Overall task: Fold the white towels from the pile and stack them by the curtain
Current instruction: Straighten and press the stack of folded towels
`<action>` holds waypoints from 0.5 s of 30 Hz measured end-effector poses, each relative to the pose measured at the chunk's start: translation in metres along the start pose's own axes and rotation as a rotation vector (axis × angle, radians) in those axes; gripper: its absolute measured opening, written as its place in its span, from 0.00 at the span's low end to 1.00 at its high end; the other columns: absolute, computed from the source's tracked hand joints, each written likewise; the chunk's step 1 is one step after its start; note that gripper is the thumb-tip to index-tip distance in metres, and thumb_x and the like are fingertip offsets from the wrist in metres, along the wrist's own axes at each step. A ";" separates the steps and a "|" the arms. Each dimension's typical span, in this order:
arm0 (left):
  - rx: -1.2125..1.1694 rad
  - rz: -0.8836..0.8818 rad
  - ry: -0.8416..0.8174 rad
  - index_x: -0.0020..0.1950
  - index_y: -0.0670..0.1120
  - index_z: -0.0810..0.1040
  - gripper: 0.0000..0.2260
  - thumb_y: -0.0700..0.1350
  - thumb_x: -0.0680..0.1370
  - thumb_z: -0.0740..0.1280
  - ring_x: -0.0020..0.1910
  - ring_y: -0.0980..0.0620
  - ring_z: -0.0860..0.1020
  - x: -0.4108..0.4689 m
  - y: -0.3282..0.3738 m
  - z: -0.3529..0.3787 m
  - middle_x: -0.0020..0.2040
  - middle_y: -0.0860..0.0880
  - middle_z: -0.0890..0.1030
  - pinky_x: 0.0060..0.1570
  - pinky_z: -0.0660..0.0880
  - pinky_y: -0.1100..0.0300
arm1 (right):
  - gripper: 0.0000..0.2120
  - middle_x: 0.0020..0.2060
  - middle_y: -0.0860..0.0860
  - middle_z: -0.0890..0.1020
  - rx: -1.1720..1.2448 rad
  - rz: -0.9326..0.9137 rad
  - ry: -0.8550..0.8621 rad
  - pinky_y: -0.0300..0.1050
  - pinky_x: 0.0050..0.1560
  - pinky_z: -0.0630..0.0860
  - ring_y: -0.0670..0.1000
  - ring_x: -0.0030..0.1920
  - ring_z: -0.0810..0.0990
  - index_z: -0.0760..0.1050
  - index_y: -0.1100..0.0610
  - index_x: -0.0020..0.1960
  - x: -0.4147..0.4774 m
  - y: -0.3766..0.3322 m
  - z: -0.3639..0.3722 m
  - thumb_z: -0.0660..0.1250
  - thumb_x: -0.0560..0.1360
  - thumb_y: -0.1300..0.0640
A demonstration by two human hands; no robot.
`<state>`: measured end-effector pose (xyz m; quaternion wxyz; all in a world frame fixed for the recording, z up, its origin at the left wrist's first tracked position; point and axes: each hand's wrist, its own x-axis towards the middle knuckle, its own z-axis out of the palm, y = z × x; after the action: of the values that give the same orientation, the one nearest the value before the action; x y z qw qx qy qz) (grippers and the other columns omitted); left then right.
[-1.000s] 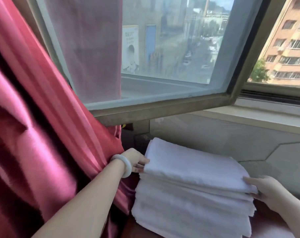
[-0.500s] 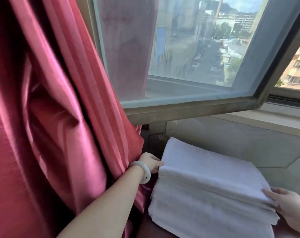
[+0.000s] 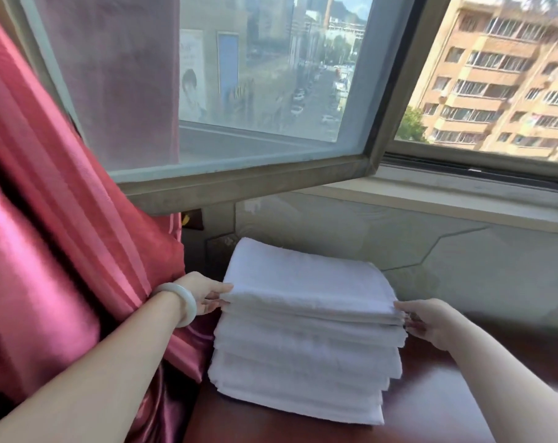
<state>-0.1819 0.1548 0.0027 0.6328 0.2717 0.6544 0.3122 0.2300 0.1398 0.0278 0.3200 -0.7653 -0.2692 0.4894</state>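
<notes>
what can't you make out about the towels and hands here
Head view only.
Unfolded pile: outside the frame.
Towel count in the stack: layers blur together.
Left hand fingertips: hidden by the stack's edge, grip unclear.
Right hand fingers: blurred, pinching or only touching unclear.

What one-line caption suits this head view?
The left hand and right hand pinch opposite edges of the top towel on a stack of folded white towels beside the red curtain, under the window.

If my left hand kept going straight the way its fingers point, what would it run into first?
The stack of white towels: your left hand points right, and its fingers seem to pinch the top towel at its left edge.
</notes>
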 end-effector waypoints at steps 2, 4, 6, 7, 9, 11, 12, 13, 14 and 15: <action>-0.039 -0.018 -0.003 0.54 0.34 0.79 0.13 0.39 0.73 0.74 0.37 0.52 0.75 0.002 0.002 -0.001 0.43 0.43 0.78 0.30 0.74 0.66 | 0.09 0.31 0.54 0.69 0.004 0.021 -0.045 0.44 0.36 0.73 0.52 0.32 0.70 0.72 0.62 0.40 -0.004 -0.002 0.000 0.71 0.74 0.63; -0.070 -0.048 -0.020 0.53 0.37 0.78 0.11 0.39 0.74 0.74 0.37 0.52 0.74 0.002 0.004 -0.001 0.40 0.45 0.76 0.34 0.76 0.63 | 0.08 0.36 0.56 0.71 -0.001 0.046 -0.058 0.46 0.39 0.75 0.53 0.34 0.72 0.73 0.63 0.43 -0.003 -0.003 -0.001 0.72 0.73 0.63; -0.143 -0.047 -0.044 0.55 0.36 0.77 0.11 0.37 0.75 0.71 0.43 0.49 0.77 0.001 0.007 0.001 0.45 0.42 0.77 0.45 0.78 0.57 | 0.07 0.37 0.57 0.72 -0.031 0.069 -0.063 0.45 0.35 0.77 0.53 0.34 0.73 0.73 0.63 0.45 -0.001 -0.007 -0.001 0.71 0.74 0.64; -0.202 -0.039 -0.059 0.56 0.35 0.76 0.10 0.35 0.76 0.69 0.45 0.47 0.77 -0.001 0.008 0.002 0.47 0.41 0.78 0.49 0.77 0.55 | 0.07 0.38 0.57 0.73 -0.044 0.084 -0.075 0.44 0.30 0.78 0.53 0.34 0.74 0.73 0.62 0.46 0.001 -0.009 -0.002 0.71 0.74 0.63; -0.287 -0.027 -0.077 0.55 0.34 0.75 0.06 0.34 0.78 0.66 0.46 0.46 0.77 -0.005 0.012 0.005 0.47 0.39 0.78 0.53 0.76 0.54 | 0.07 0.42 0.57 0.74 -0.040 0.119 -0.087 0.41 0.25 0.77 0.53 0.36 0.74 0.72 0.62 0.47 0.005 -0.013 -0.003 0.71 0.74 0.64; -0.277 -0.033 -0.088 0.52 0.35 0.75 0.04 0.34 0.79 0.65 0.44 0.47 0.77 -0.007 0.014 0.005 0.46 0.40 0.78 0.48 0.76 0.57 | 0.08 0.41 0.56 0.72 -0.016 0.146 -0.079 0.42 0.27 0.76 0.52 0.36 0.73 0.71 0.62 0.45 0.012 -0.013 -0.005 0.71 0.73 0.65; -0.246 -0.041 -0.095 0.51 0.36 0.76 0.04 0.35 0.78 0.66 0.43 0.48 0.77 -0.008 0.015 0.005 0.45 0.41 0.78 0.44 0.77 0.59 | 0.08 0.39 0.55 0.71 -0.013 0.158 -0.073 0.43 0.29 0.74 0.51 0.35 0.72 0.71 0.61 0.44 0.014 -0.012 -0.005 0.71 0.73 0.66; -0.211 -0.050 -0.101 0.51 0.36 0.76 0.04 0.37 0.78 0.67 0.42 0.49 0.77 -0.008 0.014 0.005 0.44 0.41 0.79 0.39 0.77 0.61 | 0.08 0.37 0.54 0.70 -0.014 0.170 -0.071 0.41 0.31 0.71 0.50 0.34 0.71 0.71 0.61 0.44 0.016 -0.011 -0.006 0.71 0.73 0.66; -0.184 -0.058 -0.101 0.51 0.37 0.77 0.05 0.38 0.78 0.68 0.41 0.49 0.77 -0.008 0.013 0.004 0.44 0.42 0.79 0.37 0.77 0.62 | 0.08 0.36 0.53 0.69 -0.018 0.181 -0.072 0.40 0.33 0.69 0.49 0.33 0.69 0.71 0.61 0.43 0.017 -0.010 -0.006 0.71 0.73 0.66; -0.168 -0.066 -0.098 0.51 0.37 0.77 0.06 0.40 0.77 0.69 0.40 0.50 0.76 -0.008 0.012 0.003 0.43 0.43 0.79 0.35 0.77 0.63 | 0.08 0.34 0.53 0.69 -0.023 0.190 -0.077 0.39 0.33 0.67 0.49 0.32 0.68 0.70 0.61 0.42 0.018 -0.009 -0.005 0.70 0.73 0.66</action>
<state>-0.1791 0.1569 0.0166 0.6946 0.2110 0.6028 0.3311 0.2404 0.1575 0.0261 0.2529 -0.7717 -0.2131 0.5433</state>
